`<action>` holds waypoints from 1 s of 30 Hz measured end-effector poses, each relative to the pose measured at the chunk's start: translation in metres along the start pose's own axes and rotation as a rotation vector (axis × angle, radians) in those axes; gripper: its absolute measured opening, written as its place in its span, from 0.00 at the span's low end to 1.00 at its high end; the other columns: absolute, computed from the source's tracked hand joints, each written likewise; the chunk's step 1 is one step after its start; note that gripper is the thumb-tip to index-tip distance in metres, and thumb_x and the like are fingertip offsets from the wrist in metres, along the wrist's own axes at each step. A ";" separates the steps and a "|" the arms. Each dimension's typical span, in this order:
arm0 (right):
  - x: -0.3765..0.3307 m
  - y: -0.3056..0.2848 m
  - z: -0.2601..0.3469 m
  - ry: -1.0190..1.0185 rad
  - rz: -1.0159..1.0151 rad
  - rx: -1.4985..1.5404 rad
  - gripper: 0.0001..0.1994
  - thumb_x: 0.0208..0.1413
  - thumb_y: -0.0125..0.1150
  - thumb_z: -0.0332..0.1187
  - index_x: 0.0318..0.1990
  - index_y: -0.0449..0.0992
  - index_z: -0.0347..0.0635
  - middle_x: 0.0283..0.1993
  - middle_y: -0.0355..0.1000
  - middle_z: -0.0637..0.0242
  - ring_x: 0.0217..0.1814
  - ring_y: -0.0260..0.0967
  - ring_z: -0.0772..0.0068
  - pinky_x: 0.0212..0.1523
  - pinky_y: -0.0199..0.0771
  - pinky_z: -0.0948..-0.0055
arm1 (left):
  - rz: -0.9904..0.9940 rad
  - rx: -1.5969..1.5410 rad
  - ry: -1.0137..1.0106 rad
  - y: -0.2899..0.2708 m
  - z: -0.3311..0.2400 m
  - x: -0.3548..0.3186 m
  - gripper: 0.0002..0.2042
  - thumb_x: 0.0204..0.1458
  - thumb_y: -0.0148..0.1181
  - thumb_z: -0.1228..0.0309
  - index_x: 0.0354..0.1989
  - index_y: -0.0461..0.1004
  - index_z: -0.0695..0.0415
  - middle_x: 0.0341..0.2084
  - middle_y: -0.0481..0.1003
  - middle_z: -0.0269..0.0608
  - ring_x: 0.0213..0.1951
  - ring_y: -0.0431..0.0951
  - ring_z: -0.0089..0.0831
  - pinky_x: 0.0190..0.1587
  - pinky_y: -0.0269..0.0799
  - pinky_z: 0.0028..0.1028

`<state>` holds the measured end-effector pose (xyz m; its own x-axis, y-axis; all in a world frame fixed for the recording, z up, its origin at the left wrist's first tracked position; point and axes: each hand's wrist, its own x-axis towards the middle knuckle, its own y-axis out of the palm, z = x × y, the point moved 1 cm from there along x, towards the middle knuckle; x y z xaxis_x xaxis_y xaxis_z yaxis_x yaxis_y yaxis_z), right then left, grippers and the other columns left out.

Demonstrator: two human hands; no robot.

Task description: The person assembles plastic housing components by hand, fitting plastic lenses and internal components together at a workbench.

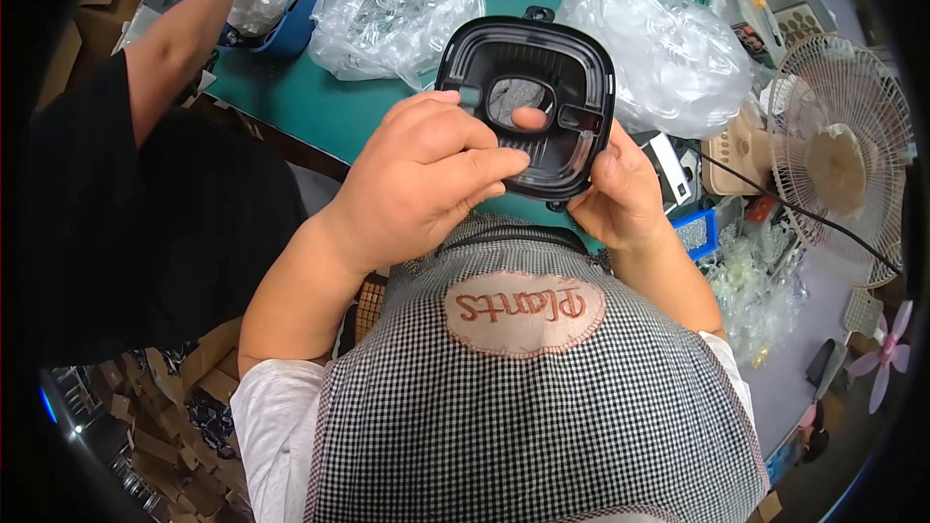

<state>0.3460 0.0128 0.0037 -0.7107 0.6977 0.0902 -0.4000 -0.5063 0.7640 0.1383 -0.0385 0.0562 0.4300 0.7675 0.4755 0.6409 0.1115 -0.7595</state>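
A black, rounded-square plastic housing [572, 58], with an oval hole in its middle and small tabs at its top and bottom edges, is held up in front of my chest. My right hand [625, 194] grips its right and lower edge, the fingers mostly hidden behind it. One fingertip shows through the oval hole. My left hand [417, 169] is closed at the left side, its index finger reaching over the inner face near the lower rim. Whether a small piece sits under that fingertip, I cannot make out.
Clear bags of plastic parts [397, 10] and another bulging bag [659, 48] lie on the green table [271, 102]. A fan [838, 165] stands right, near a blue-rimmed tray [696, 234]. At left, a co-worker's arm [184, 48] reaches to a blue bin [295, 24].
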 end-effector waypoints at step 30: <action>-0.001 0.004 0.002 -0.075 -0.041 -0.043 0.35 0.55 0.65 0.40 0.65 0.55 0.34 0.62 0.64 0.52 0.64 0.64 0.59 0.63 0.66 0.60 | -0.112 0.216 0.028 -0.002 -0.012 0.002 0.12 0.37 0.65 0.75 0.33 0.80 0.50 0.28 0.73 0.27 0.33 0.74 0.28 0.51 0.66 0.37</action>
<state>0.3467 0.0109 0.0083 -0.6481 0.7539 0.1081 -0.4536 -0.4961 0.7403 0.1455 -0.0445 0.0643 0.3834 0.7255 0.5715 0.5360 0.3291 -0.7774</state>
